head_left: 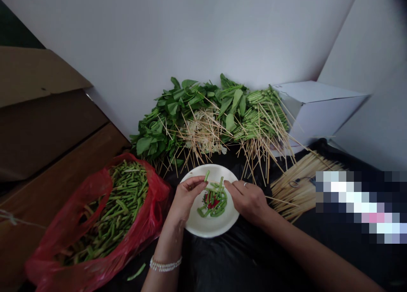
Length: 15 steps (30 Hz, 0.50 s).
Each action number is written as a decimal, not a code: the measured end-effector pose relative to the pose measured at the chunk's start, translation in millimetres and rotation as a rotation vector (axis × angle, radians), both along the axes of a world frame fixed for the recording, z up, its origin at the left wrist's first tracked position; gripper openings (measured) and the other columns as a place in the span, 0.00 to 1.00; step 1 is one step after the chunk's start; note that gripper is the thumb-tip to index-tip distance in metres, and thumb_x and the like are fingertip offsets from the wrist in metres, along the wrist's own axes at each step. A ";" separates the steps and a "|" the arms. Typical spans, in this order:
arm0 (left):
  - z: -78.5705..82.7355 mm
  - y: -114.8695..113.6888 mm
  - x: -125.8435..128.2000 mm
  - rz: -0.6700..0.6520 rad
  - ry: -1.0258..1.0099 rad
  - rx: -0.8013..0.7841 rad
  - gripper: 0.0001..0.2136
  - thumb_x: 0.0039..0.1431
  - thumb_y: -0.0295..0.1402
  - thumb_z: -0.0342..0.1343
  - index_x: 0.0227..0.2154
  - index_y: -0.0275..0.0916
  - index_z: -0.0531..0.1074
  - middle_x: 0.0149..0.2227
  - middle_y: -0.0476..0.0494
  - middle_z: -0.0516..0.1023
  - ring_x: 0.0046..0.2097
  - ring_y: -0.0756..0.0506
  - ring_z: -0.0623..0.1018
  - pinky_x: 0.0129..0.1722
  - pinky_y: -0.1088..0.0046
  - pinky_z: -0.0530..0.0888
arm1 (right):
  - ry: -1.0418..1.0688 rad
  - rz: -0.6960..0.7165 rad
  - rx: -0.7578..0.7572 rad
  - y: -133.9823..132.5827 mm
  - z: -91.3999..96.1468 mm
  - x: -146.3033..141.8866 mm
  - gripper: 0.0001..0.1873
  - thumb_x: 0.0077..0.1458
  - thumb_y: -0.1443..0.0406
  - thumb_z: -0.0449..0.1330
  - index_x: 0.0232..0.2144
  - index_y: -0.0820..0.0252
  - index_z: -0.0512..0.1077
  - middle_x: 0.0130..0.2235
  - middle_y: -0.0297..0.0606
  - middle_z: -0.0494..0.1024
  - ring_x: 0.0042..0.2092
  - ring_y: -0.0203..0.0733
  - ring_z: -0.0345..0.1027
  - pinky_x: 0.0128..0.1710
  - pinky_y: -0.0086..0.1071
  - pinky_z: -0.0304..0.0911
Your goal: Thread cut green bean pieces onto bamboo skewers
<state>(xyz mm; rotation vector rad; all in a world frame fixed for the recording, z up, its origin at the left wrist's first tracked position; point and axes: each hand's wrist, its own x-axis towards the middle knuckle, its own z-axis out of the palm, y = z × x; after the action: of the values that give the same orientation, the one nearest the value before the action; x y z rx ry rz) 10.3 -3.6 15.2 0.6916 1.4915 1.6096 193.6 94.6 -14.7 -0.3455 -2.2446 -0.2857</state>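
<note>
My left hand [187, 196] and my right hand [248, 201] hover over a white round plate [211, 228], their fingertips pinching a thin wooden skewer [214, 182] between them. Short cut green stems [213, 204] lie in a heap on the plate, with some red pieces among them. One stem stands up from the skewer near my left fingers. A red plastic bag [155, 194] left of my left hand holds many more cut stems. A beaded bracelet circles my left wrist, and a ring sits on my right hand.
Behind the plate lies a heap of leafy greens and loaded skewers [210, 122]. A bundle of bare skewers [297, 188] lies to the right, on black plastic sheeting [241, 258]. A white cardboard box [318, 109] stands at the back right. Brown cardboard [41, 80] rises on the left.
</note>
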 end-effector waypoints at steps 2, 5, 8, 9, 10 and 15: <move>0.1 0.4 0.2 0.002 0.015 -0.005 0.13 0.41 0.33 0.69 0.33 0.38 0.79 0.32 0.47 0.81 0.30 0.52 0.75 0.33 0.76 0.70 | -0.008 -0.004 -0.004 -0.3 0.6 0.3 0.12 0.58 0.72 0.54 0.44 0.69 0.72 0.28 0.37 0.72 0.30 0.37 0.63 0.29 0.32 0.55; -1.1 1.6 -0.5 0.017 0.056 -0.017 0.13 0.41 0.34 0.69 0.33 0.38 0.80 0.31 0.47 0.81 0.29 0.52 0.74 0.32 0.77 0.69 | -0.016 -0.009 -0.004 -0.6 0.9 0.4 0.12 0.58 0.72 0.53 0.43 0.68 0.72 0.28 0.37 0.72 0.30 0.37 0.63 0.29 0.32 0.56; -4.4 2.1 -2.6 0.031 0.065 -0.017 0.13 0.42 0.36 0.69 0.34 0.39 0.80 0.30 0.48 0.80 0.29 0.53 0.73 0.32 0.77 0.68 | -0.015 -0.011 0.004 -0.5 0.1 0.2 0.12 0.59 0.72 0.53 0.44 0.68 0.72 0.28 0.37 0.72 0.30 0.37 0.63 0.30 0.32 0.56; -5.7 2.0 -3.5 0.037 0.057 -0.015 0.14 0.42 0.36 0.69 0.34 0.39 0.80 0.30 0.48 0.80 0.29 0.53 0.73 0.32 0.77 0.68 | -0.013 -0.011 0.003 -0.4 -0.3 0.2 0.12 0.59 0.72 0.54 0.44 0.68 0.72 0.28 0.37 0.72 0.30 0.37 0.63 0.30 0.32 0.56; -6.9 2.0 -4.3 0.045 0.048 -0.016 0.14 0.42 0.36 0.69 0.34 0.39 0.80 0.30 0.48 0.80 0.30 0.53 0.73 0.32 0.77 0.68 | -0.013 -0.011 0.000 -0.3 -0.5 0.1 0.12 0.59 0.72 0.54 0.44 0.68 0.72 0.28 0.37 0.72 0.30 0.37 0.63 0.30 0.32 0.56; -9.8 1.3 -6.3 0.058 0.004 -0.017 0.14 0.41 0.35 0.69 0.34 0.39 0.80 0.29 0.48 0.80 0.30 0.52 0.74 0.32 0.77 0.68 | -0.005 -0.011 -0.004 -0.5 0.5 0.0 0.12 0.58 0.72 0.54 0.43 0.68 0.72 0.28 0.36 0.72 0.29 0.37 0.63 0.30 0.32 0.55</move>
<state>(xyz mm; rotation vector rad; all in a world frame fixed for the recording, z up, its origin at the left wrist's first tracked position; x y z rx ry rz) 4.0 -2.3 5.5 0.6487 1.5391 1.6378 193.6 94.0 -14.2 -0.3599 -2.2493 -0.2887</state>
